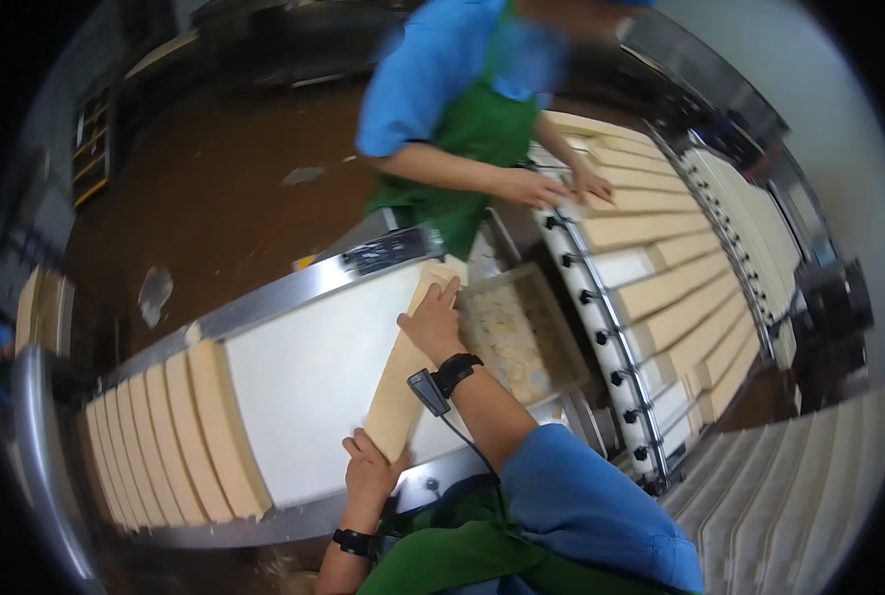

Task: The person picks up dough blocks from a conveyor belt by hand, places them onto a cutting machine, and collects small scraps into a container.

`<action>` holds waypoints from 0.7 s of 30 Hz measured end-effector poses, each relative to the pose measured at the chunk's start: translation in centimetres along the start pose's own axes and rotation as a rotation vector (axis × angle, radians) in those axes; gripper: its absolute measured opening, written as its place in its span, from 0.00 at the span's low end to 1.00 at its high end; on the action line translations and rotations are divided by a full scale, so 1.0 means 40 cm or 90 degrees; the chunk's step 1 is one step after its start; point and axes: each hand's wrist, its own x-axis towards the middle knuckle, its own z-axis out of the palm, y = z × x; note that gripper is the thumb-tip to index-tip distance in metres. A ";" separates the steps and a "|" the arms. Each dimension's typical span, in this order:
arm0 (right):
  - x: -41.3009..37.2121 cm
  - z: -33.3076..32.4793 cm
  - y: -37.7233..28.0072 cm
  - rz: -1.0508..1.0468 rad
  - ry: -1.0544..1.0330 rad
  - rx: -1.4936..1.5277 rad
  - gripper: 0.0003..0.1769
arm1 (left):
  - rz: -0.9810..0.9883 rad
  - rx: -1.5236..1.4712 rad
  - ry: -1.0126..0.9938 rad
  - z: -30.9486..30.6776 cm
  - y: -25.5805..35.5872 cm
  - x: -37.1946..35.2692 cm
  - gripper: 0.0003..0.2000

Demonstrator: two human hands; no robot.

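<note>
Hands on a pale wooden slat (pixel 401 387), low in the centre of the frame. My green apron (pixel 462 560) and blue sleeve fill the bottom edge. Just above them my left hand (pixel 368 474), with a black band on its wrist, is closed around the near end of the slat. The slat lies flat on a white belt (pixel 303 377) and runs up and slightly right, away from me. My right hand (pixel 432 322), a black watch on its wrist, rests palm down on the far end with its fingers curled over the edge, so both hands are clasping the same piece.

In the lower left of the frame, a row of similar slats (pixel 175 441) lies side by side across the belt, well apart from mine. Just right of my right hand sits a shallow tray (pixel 546 297) of pale scraps.

In the upper centre, a co-worker in a blue shirt and green apron (pixel 472 129) has both hands on slats lying across a roller conveyor (pixel 601 327), which runs down the right side of the frame.
</note>
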 end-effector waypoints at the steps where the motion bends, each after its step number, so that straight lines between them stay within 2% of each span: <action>1: 0.004 -0.039 0.052 0.032 0.014 0.051 0.48 | -0.010 -0.018 0.041 0.025 0.035 0.016 0.46; 3: 0.012 -0.096 0.162 0.072 0.041 0.110 0.47 | -0.005 -0.029 0.078 0.068 0.099 0.045 0.44; 5: 0.043 -0.124 0.308 0.061 0.178 0.183 0.48 | 0.116 -0.049 0.219 0.110 0.164 0.062 0.41; 8: 0.026 -0.347 0.439 0.080 0.271 0.303 0.45 | 0.186 -0.129 0.218 0.142 0.332 0.107 0.40; 9: 0.056 -0.382 0.507 0.060 0.339 0.278 0.44 | 0.191 -0.127 0.219 0.156 0.390 0.126 0.40; 10: 0.081 -0.428 0.559 0.038 0.405 0.251 0.43 | 0.270 -0.102 0.252 0.169 0.447 0.145 0.40; 11: 0.106 -0.474 0.611 0.080 0.403 0.271 0.44 | 0.348 -0.076 0.287 0.182 0.505 0.165 0.40; 12: 0.126 -0.534 0.643 0.119 0.399 0.291 0.44 | 0.349 -0.075 0.292 0.191 0.564 0.186 0.40; 14: 0.224 -0.587 0.759 0.157 0.394 0.288 0.43 | 0.456 -0.129 0.269 0.203 0.673 0.230 0.38; 16: 0.286 -0.650 0.835 0.193 0.384 0.284 0.43 | 0.494 -0.134 0.251 0.216 0.763 0.274 0.38; 18: 0.321 -0.715 0.882 0.293 0.263 0.208 0.41 | 0.531 -0.136 0.233 0.234 0.828 0.319 0.38; 19: 0.345 -0.730 0.920 0.285 0.261 0.213 0.41 | 0.551 -0.150 0.196 0.250 0.848 0.354 0.37; 20: 0.366 -0.742 0.958 0.275 0.178 0.099 0.40 | 0.571 -0.163 0.159 0.265 0.866 0.389 0.37; 21: 0.380 -0.751 0.989 0.265 0.096 -0.016 0.39 | 0.570 -0.256 0.075 0.279 0.884 0.417 0.37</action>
